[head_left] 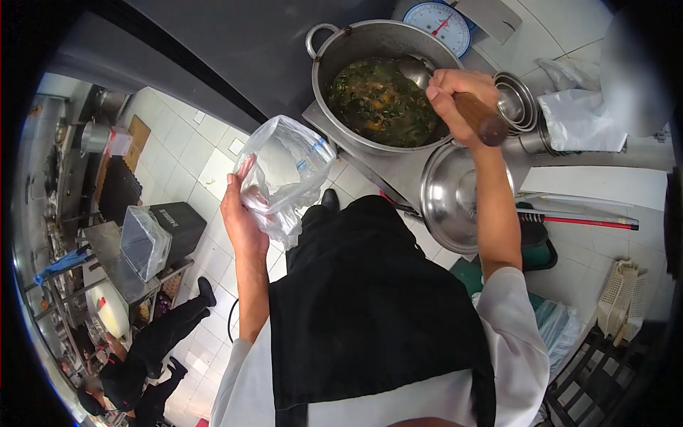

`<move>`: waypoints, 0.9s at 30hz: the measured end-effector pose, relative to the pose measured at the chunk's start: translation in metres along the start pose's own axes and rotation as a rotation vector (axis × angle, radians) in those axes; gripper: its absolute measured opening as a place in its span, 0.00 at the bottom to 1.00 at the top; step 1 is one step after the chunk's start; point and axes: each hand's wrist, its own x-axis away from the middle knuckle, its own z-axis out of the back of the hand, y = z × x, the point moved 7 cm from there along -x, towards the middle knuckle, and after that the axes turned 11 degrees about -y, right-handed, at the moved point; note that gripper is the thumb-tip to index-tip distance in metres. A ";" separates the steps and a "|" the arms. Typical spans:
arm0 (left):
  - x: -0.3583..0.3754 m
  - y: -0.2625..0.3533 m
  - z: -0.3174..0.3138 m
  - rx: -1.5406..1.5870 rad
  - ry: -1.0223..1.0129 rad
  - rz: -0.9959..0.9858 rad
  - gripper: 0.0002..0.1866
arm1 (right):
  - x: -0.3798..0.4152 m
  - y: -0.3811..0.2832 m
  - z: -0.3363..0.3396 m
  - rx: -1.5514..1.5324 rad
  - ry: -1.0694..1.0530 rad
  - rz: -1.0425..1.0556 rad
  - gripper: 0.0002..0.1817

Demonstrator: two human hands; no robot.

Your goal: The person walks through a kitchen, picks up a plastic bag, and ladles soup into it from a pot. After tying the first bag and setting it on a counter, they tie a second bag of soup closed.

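My left hand [244,213] is closed around a clear plastic bag [284,171], whose mouth gapes upward beside the pot. The bag looks thin and crumpled, with a small blue print near its rim. My right hand [459,99] grips the brown wooden handle of a ladle [414,71]. The ladle's metal bowl rests in the soup [380,103], a dark broth with green leaves and orange bits. A large metal pot [324,78] holds this soup. Part of the ladle is hidden behind my fingers.
A dial scale [437,27] stands behind the pot. Metal cups [516,103], a plastic bag [576,117] and a round metal lid [452,192] lie to the right. A bin [174,228] is at left. Another person [153,341] in dark clothes works at lower left.
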 end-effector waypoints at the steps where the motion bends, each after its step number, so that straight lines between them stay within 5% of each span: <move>1: 0.000 0.001 -0.003 0.001 -0.001 0.001 0.25 | 0.003 0.004 -0.001 0.001 -0.001 -0.001 0.16; 4: 0.002 0.003 -0.007 -0.010 0.068 -0.005 0.26 | 0.020 0.032 -0.005 -0.236 -0.068 -0.200 0.15; 6: 0.003 0.001 -0.007 0.014 0.100 0.009 0.26 | 0.038 0.050 0.028 -0.309 0.270 -0.311 0.14; 7: 0.003 0.000 -0.007 0.013 0.097 0.014 0.26 | 0.043 0.055 0.037 -0.307 0.273 -0.316 0.14; 9: 0.003 -0.003 -0.005 0.020 0.087 0.031 0.26 | 0.071 0.079 0.065 -0.613 0.665 -0.452 0.15; 15: 0.003 -0.005 -0.007 -0.018 0.033 0.066 0.25 | 0.099 0.088 0.075 -0.772 0.798 -0.425 0.17; 20: 0.004 -0.001 -0.014 -0.011 0.060 0.029 0.26 | 0.134 0.128 0.057 -0.875 1.176 -0.606 0.17; 27: 0.008 -0.004 -0.007 0.026 0.106 -0.016 0.25 | 0.151 0.149 0.038 -1.077 1.218 -0.569 0.19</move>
